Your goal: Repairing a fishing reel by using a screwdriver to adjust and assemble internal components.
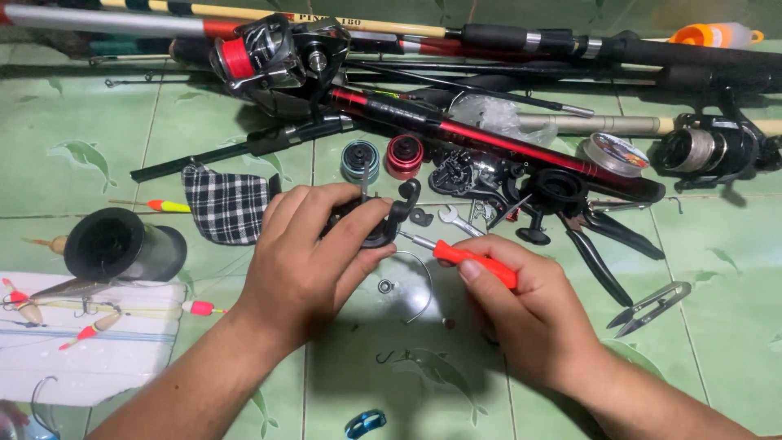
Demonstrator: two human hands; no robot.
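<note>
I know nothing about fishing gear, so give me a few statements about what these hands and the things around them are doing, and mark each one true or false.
1. The right hand holds a screwdriver with an orange-red handle. True.
2. The left hand is empty. False: it grips a black reel body.
3. The screwdriver's tip points toward the reel body. True.
4. The black pliers are held in the right hand. False: they lie on the green tiled floor, to the right of the hands.
5. A checked cloth lies on the floor left of the left hand. True.
</note>
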